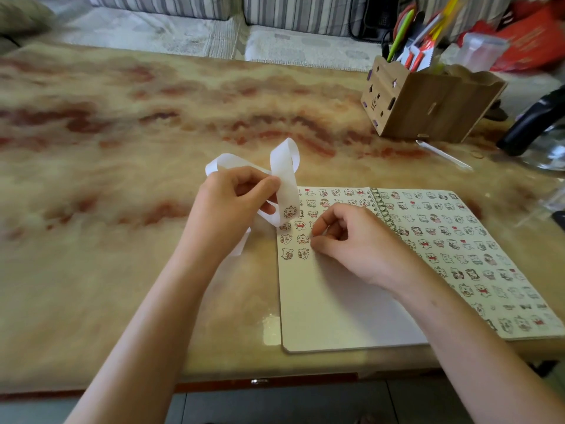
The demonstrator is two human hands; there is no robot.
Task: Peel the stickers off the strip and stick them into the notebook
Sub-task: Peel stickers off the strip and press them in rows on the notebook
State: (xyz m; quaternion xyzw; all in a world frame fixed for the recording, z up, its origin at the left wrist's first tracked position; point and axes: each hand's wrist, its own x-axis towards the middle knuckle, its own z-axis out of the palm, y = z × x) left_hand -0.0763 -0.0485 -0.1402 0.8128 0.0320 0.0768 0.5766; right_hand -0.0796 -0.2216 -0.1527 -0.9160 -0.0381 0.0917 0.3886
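Strip (286, 172) loops up just left of the notebook (336, 301)'s top-left corner, pinched by the left hand (235, 203), 1 bear sticker (289, 211) on its hanging end. Right hand (351, 237) rests on the notebook's left page, fingers curled; whether they pinch anything, I cannot tell.

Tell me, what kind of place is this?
Probably a home living room: a striped sofa sits behind a low marble-look table, and a wooden pen holder full of pens stands on that table.

right hand (345, 240) covers part of notebook (330, 316) left page; black object (532, 123) cut off at right edge; pens (401, 30) blurred.
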